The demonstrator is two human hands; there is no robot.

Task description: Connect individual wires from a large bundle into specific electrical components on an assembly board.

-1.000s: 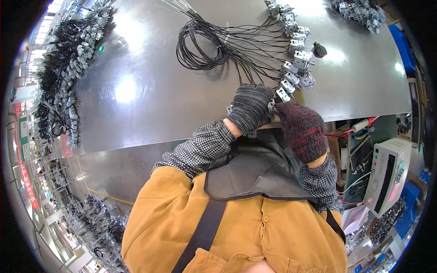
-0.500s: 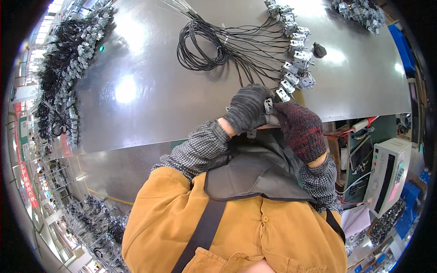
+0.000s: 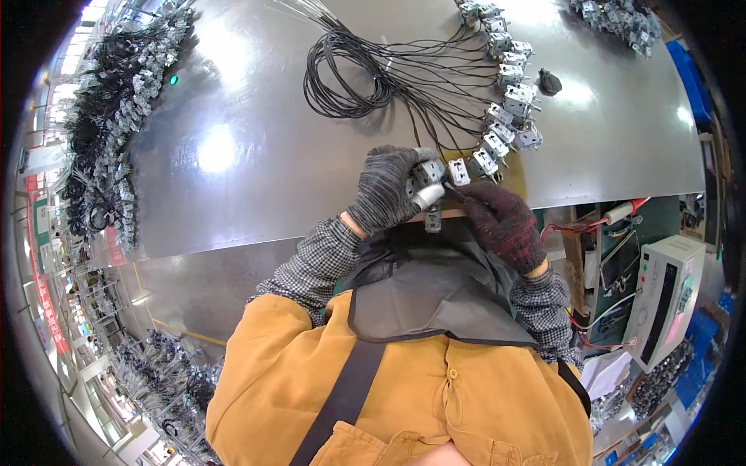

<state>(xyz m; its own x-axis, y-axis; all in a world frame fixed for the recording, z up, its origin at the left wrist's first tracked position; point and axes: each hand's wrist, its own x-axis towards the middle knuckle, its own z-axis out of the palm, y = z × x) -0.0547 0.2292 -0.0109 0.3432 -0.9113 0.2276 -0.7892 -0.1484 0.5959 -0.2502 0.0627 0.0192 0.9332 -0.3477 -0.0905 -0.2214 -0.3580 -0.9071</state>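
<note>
My left hand (image 3: 386, 190), in a grey knitted glove with whitish-covered fingertips, is closed around a grey metal latch-like part (image 3: 430, 172). Close by on the right, my right hand (image 3: 503, 224) wears a dark red and black glove. Its thumb and fingers are pinched together near the held part; whatever is between them is too small to make out. A pale metal part (image 3: 459, 172) with dark holes sits between the hands. Below the left fingertips, another metal part (image 3: 433, 220) shows at the table's front edge. Several similar metal parts (image 3: 497, 145) form a row beyond my right hand.
Black cables (image 3: 342, 78) run from the row into a coil on the metal table (image 3: 256, 179). A small dark lump (image 3: 549, 81) lies right of the row. Heaped cabled parts (image 3: 116, 132) line the left edge. A pale instrument box (image 3: 660, 299) stands at lower right.
My left hand has shifted left and turned, uncovering the metal part in its fingers. My right hand has dropped slightly, and the pale part between the hands now shows fully.
</note>
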